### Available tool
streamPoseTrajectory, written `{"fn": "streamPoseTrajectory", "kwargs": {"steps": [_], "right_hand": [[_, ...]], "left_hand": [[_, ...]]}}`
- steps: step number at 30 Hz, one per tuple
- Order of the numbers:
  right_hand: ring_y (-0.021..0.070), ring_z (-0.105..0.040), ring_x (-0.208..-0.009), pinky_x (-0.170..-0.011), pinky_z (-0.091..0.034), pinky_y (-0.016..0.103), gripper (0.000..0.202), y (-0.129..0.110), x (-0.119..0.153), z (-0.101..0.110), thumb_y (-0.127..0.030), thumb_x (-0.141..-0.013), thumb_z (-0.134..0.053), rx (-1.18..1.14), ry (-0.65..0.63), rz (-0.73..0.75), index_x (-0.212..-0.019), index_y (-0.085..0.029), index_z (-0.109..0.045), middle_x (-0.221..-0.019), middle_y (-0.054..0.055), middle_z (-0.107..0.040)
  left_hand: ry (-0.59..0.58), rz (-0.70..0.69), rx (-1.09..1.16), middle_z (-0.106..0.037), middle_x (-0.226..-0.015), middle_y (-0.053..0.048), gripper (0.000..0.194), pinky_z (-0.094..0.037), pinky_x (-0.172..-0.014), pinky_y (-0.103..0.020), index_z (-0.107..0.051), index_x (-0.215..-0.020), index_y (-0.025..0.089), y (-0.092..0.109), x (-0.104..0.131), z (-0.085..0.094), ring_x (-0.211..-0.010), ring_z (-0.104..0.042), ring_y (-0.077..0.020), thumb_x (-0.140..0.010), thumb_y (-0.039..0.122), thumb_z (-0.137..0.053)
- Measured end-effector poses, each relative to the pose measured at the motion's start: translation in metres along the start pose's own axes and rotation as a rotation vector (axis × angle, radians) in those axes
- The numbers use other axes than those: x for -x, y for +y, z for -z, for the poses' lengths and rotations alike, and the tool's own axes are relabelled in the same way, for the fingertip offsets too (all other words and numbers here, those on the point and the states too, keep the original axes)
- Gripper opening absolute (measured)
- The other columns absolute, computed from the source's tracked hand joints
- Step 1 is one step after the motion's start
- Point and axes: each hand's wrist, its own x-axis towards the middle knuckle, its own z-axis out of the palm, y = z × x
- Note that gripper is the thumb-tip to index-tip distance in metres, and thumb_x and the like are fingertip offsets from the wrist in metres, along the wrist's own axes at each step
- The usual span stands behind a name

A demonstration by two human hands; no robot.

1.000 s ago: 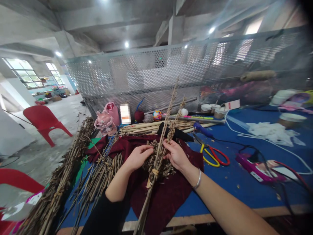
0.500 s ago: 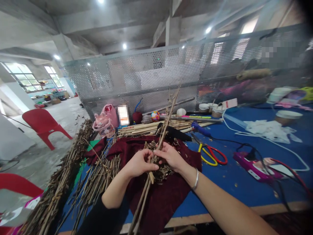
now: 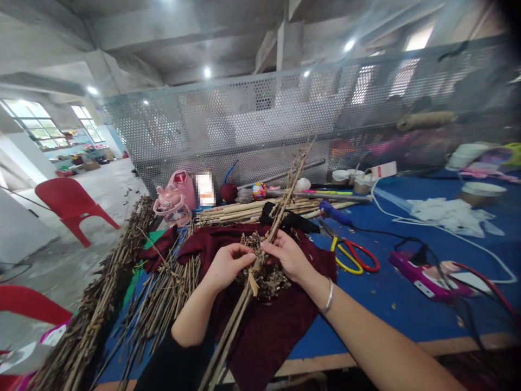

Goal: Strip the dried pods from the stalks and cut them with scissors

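At the frame's centre, our right hand [image 3: 287, 254] pinches the thin brown dried stalks [image 3: 240, 312] between thumb and fingers; our left hand [image 3: 231, 266] touches their dry leaves, its exact grip unclear, above the dark-red cloth [image 3: 260, 342].

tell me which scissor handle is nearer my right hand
The yellow handle: it lies on the side towards your right hand, while the red handle lies beyond it.

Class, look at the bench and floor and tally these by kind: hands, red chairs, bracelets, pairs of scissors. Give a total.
Left hand and right hand: 2
Red chairs, one partly out of view: 2
Bracelet: 1
Scissors: 1
Total: 6
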Motion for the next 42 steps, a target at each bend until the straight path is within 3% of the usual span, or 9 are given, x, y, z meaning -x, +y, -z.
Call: {"fn": "streamPoseTrajectory", "kwargs": {"steps": [5,10,14,18,22,30,37,40,42], "right_hand": [[0.0067,-0.047,-0.046,-0.038,-0.040,0.017,0.036,-0.002,0.000,-0.001,-0.032,-0.060,-0.073,-0.019,0.067,0.007,-0.082,-0.021,-0.045,-0.059,-0.009,-0.051],[0.0071,-0.048,-0.045,-0.040,-0.041,0.019,0.035,0.001,0.000,-0.002,-0.032,-0.061,-0.072,-0.007,0.054,0.021,-0.080,-0.021,-0.045,-0.058,-0.009,-0.050],[0.0083,-0.050,-0.046,-0.040,-0.042,0.019,0.034,0.005,0.001,-0.003,-0.031,-0.064,-0.069,0.063,0.007,0.012,-0.088,-0.020,-0.048,-0.060,-0.008,-0.054],[0.0095,-0.054,-0.050,-0.041,-0.044,0.019,0.037,0.005,0.001,-0.003,-0.032,-0.065,-0.069,0.115,0.005,-0.004,-0.092,-0.020,-0.047,-0.065,-0.006,-0.057],[0.0096,-0.054,-0.051,-0.041,-0.044,0.019,0.038,0.003,0.001,-0.001,-0.033,-0.063,-0.071,0.108,0.008,0.012,-0.090,-0.021,-0.047,-0.064,-0.007,-0.055],[0.0078,-0.050,-0.047,-0.041,-0.043,0.019,0.033,0.001,0.003,-0.004,-0.032,-0.066,-0.067,0.096,-0.004,0.049,-0.088,-0.021,-0.045,-0.062,-0.008,-0.053],[0.0108,-0.055,-0.055,-0.046,-0.044,0.021,0.032,0.005,0.001,-0.002,-0.028,-0.065,-0.067,0.102,0.144,0.069,-0.089,-0.021,-0.046,-0.070,-0.005,-0.058],[0.0105,-0.054,-0.054,-0.044,-0.044,0.022,0.032,0.007,0.004,-0.004,-0.029,-0.066,-0.067,0.142,0.143,0.071,-0.090,-0.021,-0.046,-0.072,-0.004,-0.058],[0.0087,-0.047,-0.044,-0.036,-0.040,0.021,0.035,0.007,0.006,-0.006,-0.031,-0.067,-0.066,0.175,0.125,0.038,-0.093,-0.022,-0.044,-0.067,-0.006,-0.055]], "left_hand": [[0.051,0.060,0.126,-0.042,-0.050,0.008,0.032,-0.026,-0.041,-0.016,-0.049,-0.068,0.014,-0.003,0.003,0.003,-0.040,-0.034,-0.0023,-0.064,0.039,-0.069],[-0.038,0.059,0.051,-0.043,-0.054,0.010,0.023,-0.028,-0.040,-0.016,-0.054,-0.088,0.017,-0.006,0.005,0.003,-0.039,-0.032,-0.0030,-0.066,0.023,-0.060],[-0.189,0.007,-0.196,-0.062,-0.070,0.001,0.033,-0.044,-0.064,-0.022,-0.066,-0.095,0.015,-0.004,0.005,0.001,-0.060,-0.054,-0.0102,-0.069,0.013,-0.046],[-0.284,-0.062,-0.183,-0.068,-0.086,-0.001,0.044,-0.042,-0.085,-0.028,-0.069,-0.100,0.017,0.001,0.006,-0.003,-0.084,-0.059,-0.0161,-0.069,0.010,-0.038],[-0.205,0.035,-0.052,-0.069,-0.085,-0.006,0.033,-0.044,-0.075,-0.027,-0.069,-0.099,0.012,0.000,0.006,-0.008,-0.077,-0.059,-0.0173,-0.075,0.026,-0.052],[-0.076,0.169,0.161,-0.065,-0.064,-0.004,0.037,-0.041,-0.061,-0.024,-0.069,-0.072,0.010,-0.017,-0.002,-0.010,-0.055,-0.053,-0.0107,-0.062,0.046,-0.070],[0.228,-0.073,-0.334,-0.065,-0.067,-0.002,0.033,-0.040,-0.062,-0.024,-0.070,-0.076,0.013,-0.015,-0.010,-0.004,-0.062,-0.055,-0.0147,-0.078,0.042,-0.054],[0.221,-0.066,-0.560,-0.067,-0.076,-0.005,0.031,-0.043,-0.071,-0.028,-0.069,-0.094,0.015,-0.013,-0.016,0.002,-0.072,-0.059,-0.0189,-0.072,0.034,-0.062],[0.294,-0.133,-0.644,-0.066,-0.090,-0.009,0.046,-0.044,-0.078,-0.031,-0.061,-0.112,0.015,-0.008,-0.021,0.001,-0.083,-0.060,-0.0207,-0.069,0.029,-0.065]]}}
